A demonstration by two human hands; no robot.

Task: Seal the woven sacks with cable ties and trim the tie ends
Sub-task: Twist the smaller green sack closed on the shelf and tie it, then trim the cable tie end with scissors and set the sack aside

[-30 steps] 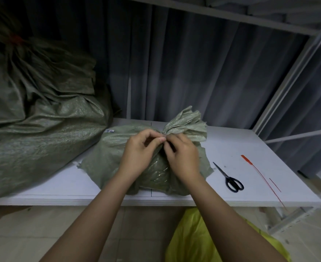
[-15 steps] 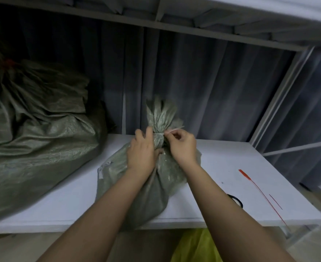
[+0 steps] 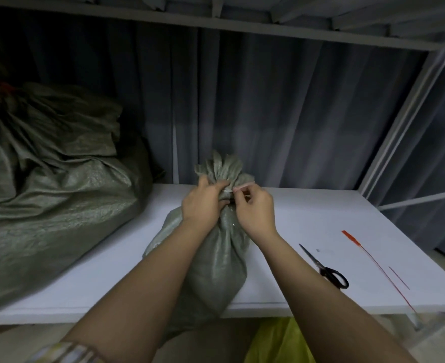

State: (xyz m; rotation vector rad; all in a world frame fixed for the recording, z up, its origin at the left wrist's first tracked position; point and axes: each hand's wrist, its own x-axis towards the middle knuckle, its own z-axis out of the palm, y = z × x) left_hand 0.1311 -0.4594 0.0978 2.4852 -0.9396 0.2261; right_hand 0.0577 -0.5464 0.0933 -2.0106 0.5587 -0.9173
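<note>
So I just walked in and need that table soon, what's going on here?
A person is sealing a small green woven sack standing on the white table. The left hand grips its gathered neck while the right hand pinches the pale cable tie around it. Black-handled scissors lie unused to the right; the tail isn't trimmed.

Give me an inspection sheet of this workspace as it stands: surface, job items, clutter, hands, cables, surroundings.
Surface: white table, sacks and tools on it.
Job's things: small woven sack upright, neck gathered; pale cable tie at the neck, tail sticking out right, untrimmed. Large sack at left, red tie at its top. Scissors lying right of the small sack. Loose red cable tie further right.
Clutter: short red offcut beside the loose tie.
Hands: left hand grips the neck; right hand pinches the tie tail.
Cables: nothing seen.
Surroundings: grey curtain behind; yellow bag below the table.
</note>
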